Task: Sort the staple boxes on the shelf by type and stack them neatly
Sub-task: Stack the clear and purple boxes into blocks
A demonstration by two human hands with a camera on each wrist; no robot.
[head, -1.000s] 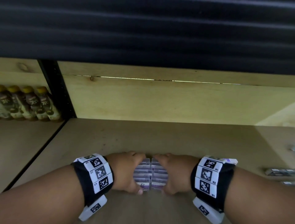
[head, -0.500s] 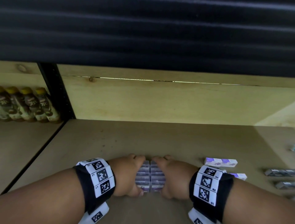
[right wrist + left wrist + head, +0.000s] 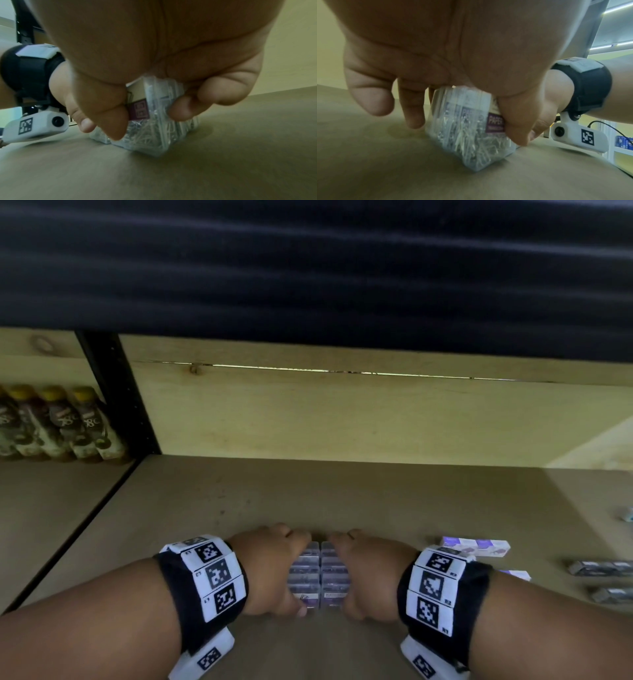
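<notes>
The wooden shelf is taking up most of what I'm looking at, and more of its right side is showing now than a second ago: a purple-and-white box and two grey boxes, hidden or half hidden then, are lying flat and well apart from the hands. Two rows of clear boxes are sitting side by side near the front edge, touching, each standing on the board. The left hand is curling round the left row, thumb at the near end, and the right hand is gripping the right row likewise. Both have barely shifted; I'd say they are squaring the rows. The loose boxes at the right, I reckon, are waiting to be sorted.
</notes>
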